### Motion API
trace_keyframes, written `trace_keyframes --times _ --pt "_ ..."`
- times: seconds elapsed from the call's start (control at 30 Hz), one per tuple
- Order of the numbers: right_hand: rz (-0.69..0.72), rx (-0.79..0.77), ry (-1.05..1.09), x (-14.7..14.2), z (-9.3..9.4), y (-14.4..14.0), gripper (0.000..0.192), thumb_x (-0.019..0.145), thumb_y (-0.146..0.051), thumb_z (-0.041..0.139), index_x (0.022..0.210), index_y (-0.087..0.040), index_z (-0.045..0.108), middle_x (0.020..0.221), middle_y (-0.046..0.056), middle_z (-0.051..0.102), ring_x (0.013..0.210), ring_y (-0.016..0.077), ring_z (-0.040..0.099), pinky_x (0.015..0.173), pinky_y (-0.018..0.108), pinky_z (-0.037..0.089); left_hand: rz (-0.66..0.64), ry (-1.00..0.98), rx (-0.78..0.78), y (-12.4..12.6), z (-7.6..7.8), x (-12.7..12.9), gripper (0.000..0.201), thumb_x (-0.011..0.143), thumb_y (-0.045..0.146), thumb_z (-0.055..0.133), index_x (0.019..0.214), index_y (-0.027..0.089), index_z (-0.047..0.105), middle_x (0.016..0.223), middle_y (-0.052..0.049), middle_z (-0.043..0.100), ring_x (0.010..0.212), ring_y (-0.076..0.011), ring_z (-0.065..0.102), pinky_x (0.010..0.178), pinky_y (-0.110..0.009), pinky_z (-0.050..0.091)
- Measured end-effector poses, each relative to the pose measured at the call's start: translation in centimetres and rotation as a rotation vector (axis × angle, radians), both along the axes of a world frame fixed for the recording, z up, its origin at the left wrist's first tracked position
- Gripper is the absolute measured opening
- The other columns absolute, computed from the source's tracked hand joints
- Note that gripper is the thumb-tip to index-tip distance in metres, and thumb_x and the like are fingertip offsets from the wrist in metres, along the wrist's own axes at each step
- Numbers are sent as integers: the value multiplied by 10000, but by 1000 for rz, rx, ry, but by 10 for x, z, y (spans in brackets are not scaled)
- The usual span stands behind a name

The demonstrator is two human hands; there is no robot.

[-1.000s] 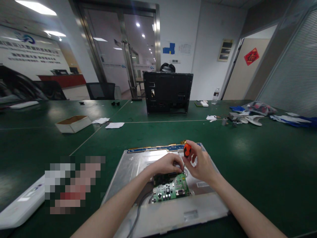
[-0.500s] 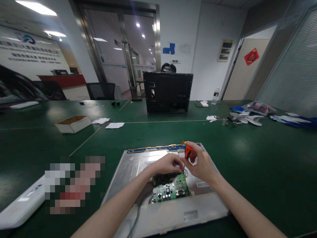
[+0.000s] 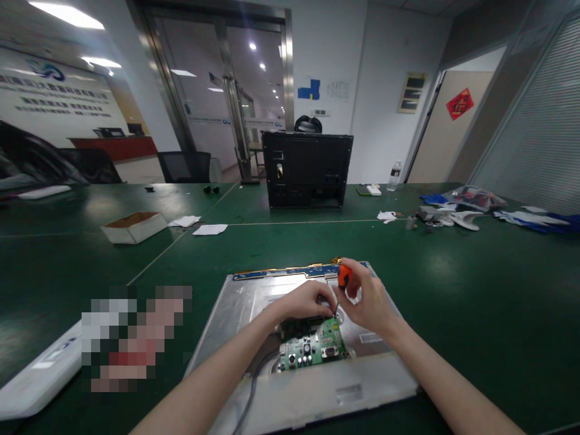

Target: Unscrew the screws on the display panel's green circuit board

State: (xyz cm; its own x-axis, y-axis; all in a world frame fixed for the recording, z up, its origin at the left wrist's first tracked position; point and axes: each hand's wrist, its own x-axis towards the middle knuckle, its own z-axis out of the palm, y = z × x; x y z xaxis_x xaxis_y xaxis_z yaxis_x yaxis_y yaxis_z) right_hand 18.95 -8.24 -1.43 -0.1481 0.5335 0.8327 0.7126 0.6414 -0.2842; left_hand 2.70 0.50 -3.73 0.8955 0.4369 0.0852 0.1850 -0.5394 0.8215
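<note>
While the green circuit board (image 3: 312, 349) lies on the monitor's metal back panel (image 3: 235, 314) near the table's front edge, the right hand (image 3: 369, 302) pinches an orange-handled screwdriver (image 3: 343, 279), tip at the board's far corner. The left hand (image 3: 304, 300) presses there, fingers curled. A tilted tip could slip and gouge the board.

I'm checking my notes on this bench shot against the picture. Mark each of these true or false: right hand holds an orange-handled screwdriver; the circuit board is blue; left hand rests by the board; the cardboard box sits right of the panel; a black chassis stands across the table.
1. The right hand holds an orange-handled screwdriver. True.
2. The circuit board is blue. False: it is green.
3. The left hand rests by the board. True.
4. The cardboard box sits right of the metal panel. False: it lies to the left, farther back.
5. A black chassis stands across the table. True.
</note>
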Motion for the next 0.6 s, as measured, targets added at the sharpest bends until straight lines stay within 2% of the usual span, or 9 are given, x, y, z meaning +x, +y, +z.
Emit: trace_keyframes --times 0.2,0.4,0.6 --pt "0 -4 -11 2 -3 1 503 854 -227 573 1308 -209 359 637 -53 550 453 104 514 439 195 396 18 20 14 -1 2 0 134 659 50 684 752 142 711 755 21 658 714 -134 564 696 -211 414" --pt "51 -36 1 2 -2 -2 542 833 -164 512 1340 -193 325 681 -29 575 482 114 527 466 218 436 -7 18 23 0 0 0 123 692 85 681 794 144 718 749 17 648 717 -138 559 693 -214 412" --pt "20 -26 18 1 -1 -1 532 824 -165 531 1318 -193 338 647 -43 558 465 111 526 444 205 416 0 22 24 1 -1 0 115 692 86 692 786 148 713 760 18 659 745 -143 576 708 -213 415"
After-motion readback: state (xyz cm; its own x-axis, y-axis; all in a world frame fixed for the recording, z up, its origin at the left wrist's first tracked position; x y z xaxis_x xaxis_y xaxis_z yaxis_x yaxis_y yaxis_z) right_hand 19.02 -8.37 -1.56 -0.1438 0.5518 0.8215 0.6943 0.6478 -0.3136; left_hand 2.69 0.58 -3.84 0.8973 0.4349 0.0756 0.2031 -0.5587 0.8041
